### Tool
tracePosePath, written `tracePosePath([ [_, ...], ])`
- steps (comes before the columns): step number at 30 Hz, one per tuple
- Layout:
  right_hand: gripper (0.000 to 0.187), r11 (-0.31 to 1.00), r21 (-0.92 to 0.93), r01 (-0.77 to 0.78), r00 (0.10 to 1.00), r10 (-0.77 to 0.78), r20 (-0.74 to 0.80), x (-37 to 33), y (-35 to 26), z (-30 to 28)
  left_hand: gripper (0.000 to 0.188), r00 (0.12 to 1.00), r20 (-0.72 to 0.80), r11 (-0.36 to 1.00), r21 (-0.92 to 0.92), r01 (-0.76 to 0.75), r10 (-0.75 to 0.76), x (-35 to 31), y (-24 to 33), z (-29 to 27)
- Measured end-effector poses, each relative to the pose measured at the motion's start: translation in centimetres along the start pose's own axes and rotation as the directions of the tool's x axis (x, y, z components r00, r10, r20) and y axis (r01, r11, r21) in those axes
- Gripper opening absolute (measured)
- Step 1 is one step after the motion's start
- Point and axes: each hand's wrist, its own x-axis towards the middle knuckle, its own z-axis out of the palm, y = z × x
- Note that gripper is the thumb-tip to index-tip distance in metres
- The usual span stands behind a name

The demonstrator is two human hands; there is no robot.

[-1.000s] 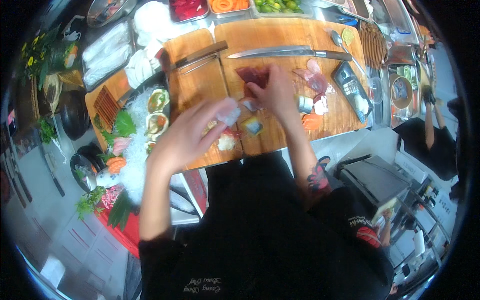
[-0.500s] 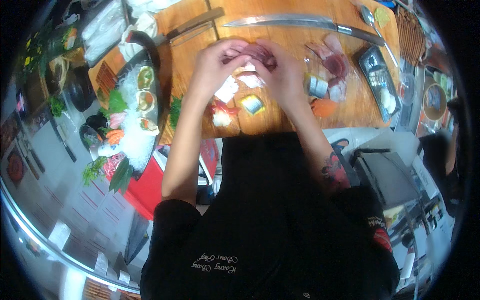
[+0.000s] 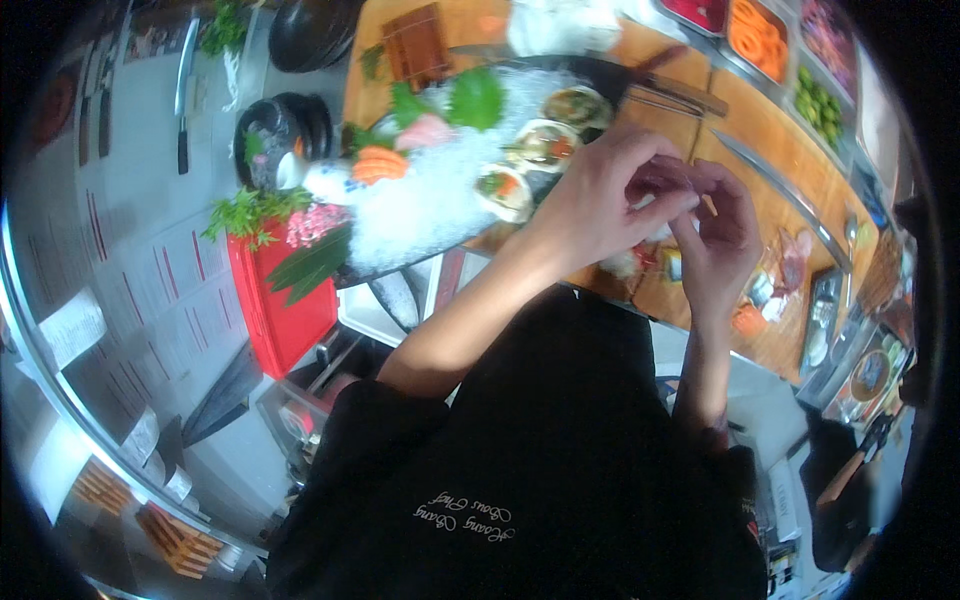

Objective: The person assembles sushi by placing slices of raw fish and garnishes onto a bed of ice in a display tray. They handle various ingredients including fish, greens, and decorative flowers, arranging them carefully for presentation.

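Observation:
My left hand [image 3: 612, 198] and my right hand [image 3: 722, 235] meet fingertip to fingertip above the wooden board [image 3: 785, 350]. Their fingers are curled in; pinkish, dark raw fish slices seem to lie between them, mostly hidden. Just left of my left hand is a long black platter [image 3: 608, 72] covered in crushed ice [image 3: 410, 220]. On that ice rest filled shells [image 3: 545, 147], orange fish slices [image 3: 380, 163] and a green leaf [image 3: 475, 98]. Beneath my right hand, partly covered, a silver and yellow fish piece [image 3: 673, 265] lies on the board.
A long knife [image 3: 785, 190] lies along the board's far side, with a spoon [image 3: 850, 235] and dark tray [image 3: 823, 305] farther right. Tubs of orange shreds [image 3: 757, 40] and green pieces stand beyond the board. A red board [image 3: 280, 320] stands at left, below the platter.
The view has swung left, so the iced platter now fills the centre left. My hands have lifted from the board toward the platter, still together; the dark fish slices are now mostly hidden.

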Motion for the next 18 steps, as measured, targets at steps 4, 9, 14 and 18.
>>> tracePosePath([
  [4, 0.047, 0.985, -0.097, 0.144, 0.987, -0.136, 0.082, 0.9, -0.9, 9.4, 0.024, 0.999, 0.044, 0.994, 0.108, -0.002, -0.003, -1.6, -1.1, -10.7],
  [9, 0.045, 0.915, -0.332, 0.228, 0.973, -0.209, 0.093, 2.5, 0.2, 17.8, 0.022, 0.992, 0.123, 0.993, 0.114, 0.011, -0.026, -0.9, -4.9, -19.3],
  [14, 0.041, 0.805, -0.577, 0.136, 0.987, -0.061, 0.149, 3.6, 1.4, 19.8, 0.020, 0.962, 0.242, 0.941, 0.337, 0.043, -0.130, -0.2, -7.2, -20.6],
  [18, 0.039, 0.755, -0.638, 0.151, 0.983, -0.047, 0.178, 4.7, 2.1, 20.3, 0.028, 0.943, 0.283, 0.906, 0.421, 0.041, -0.174, 0.2, -7.5, -21.0],
])
